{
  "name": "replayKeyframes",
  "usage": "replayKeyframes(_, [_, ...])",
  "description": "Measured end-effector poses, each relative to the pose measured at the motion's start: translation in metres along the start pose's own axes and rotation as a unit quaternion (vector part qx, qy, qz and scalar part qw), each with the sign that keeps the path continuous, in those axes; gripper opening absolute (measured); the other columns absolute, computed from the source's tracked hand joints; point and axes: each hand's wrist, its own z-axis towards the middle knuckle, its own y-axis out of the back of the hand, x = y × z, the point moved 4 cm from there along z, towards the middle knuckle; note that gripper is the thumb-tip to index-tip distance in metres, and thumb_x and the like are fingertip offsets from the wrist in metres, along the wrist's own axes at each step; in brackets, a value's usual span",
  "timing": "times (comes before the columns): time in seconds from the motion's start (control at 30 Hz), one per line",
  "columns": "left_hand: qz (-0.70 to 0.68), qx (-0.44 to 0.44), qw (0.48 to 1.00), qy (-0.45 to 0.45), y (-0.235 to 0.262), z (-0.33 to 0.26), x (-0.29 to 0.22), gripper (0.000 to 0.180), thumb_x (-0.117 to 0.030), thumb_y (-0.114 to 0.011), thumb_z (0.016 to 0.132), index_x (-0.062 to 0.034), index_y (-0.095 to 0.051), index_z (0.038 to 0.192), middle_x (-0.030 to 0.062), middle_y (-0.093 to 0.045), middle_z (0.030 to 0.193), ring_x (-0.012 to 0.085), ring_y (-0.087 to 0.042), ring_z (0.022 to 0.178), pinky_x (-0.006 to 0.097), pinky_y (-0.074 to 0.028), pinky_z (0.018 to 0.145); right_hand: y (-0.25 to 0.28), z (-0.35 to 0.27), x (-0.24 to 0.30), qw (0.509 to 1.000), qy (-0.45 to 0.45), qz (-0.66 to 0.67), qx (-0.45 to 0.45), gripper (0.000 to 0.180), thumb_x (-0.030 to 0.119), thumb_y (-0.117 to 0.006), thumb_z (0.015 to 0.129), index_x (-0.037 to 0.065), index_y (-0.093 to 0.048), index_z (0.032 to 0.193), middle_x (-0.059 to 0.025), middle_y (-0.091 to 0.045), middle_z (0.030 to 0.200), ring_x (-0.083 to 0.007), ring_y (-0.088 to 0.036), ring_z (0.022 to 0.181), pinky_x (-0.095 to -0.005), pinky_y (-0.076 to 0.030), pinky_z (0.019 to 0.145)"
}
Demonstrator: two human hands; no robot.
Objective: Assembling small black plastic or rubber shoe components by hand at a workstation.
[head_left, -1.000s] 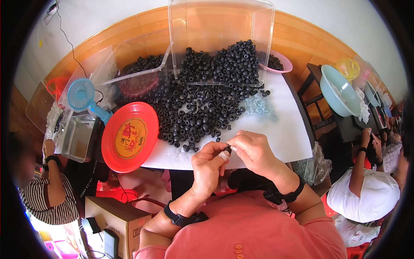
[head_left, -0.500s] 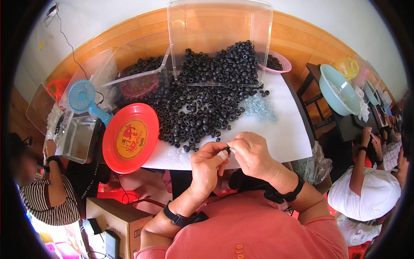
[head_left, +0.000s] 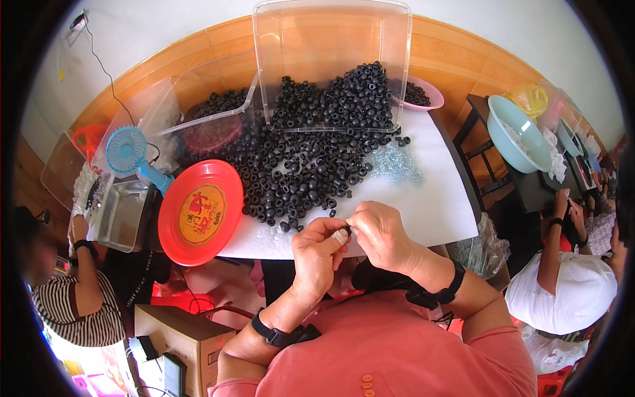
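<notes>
Close to the front edge of the white-covered table (head_left: 430, 198), my left hand (head_left: 317, 255) pinches a small black ring-like piece (head_left: 346, 229) between thumb and fingers. My left thumb has a whitish wrap around it. My right hand (head_left: 380, 235) meets it at the piece, thumb and forefinger pressed together; anything between those fingertips is too small to make out. Beyond both hands spreads a heap of hollow black pieces (head_left: 297, 178). Right of the heap lies a patch of tiny clear, bluish bits (head_left: 395, 165). A single black piece (head_left: 333, 214) lies just past my left fingertips.
A tipped clear bin (head_left: 331, 40) holds more black pieces at the back. At left are a red tray (head_left: 170, 231), a blue fan (head_left: 127, 149) and a metal pan (head_left: 119, 228). A pink bowl (head_left: 433, 92) stands back right. Other people (head_left: 562, 291) sit at both sides.
My hands stay together around the black piece, with only a slight shift of the right fingers. The whole view has moved a little.
</notes>
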Motion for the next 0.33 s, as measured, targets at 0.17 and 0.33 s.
replayKeyframes(0.17, [0.030,0.010,1.000,0.002,-0.0008,-0.0003,-0.0025,0.010,0.003,-0.060,0.093,0.0049,-0.063,0.102,0.0118,-0.067,0.081,0.0101,-0.057,0.058,0.020,-0.037,0.040,0.0014,-0.0022,-0.0022,1.000,0.025,-0.011,0.001,0.020,-0.008,-0.055,0.072,0.000,-0.055,0.090,-0.0139,-0.054,0.077,-0.0343,-0.053,0.065,-0.0432,-0.044,0.058])
replayKeyframes(0.33, [0.010,0.022,1.000,0.002,0.0035,-0.0002,0.0019,0.012,0.000,-0.062,0.093,0.0046,-0.064,0.103,0.0134,-0.068,0.081,0.0110,-0.057,0.056,0.021,-0.038,0.040,0.0016,-0.0048,0.0058,0.997,0.045,-0.057,0.017,0.022,-0.006,-0.057,0.073,0.002,-0.056,0.093,-0.0139,-0.056,0.082,-0.0351,-0.055,0.069,-0.0441,-0.046,0.062])
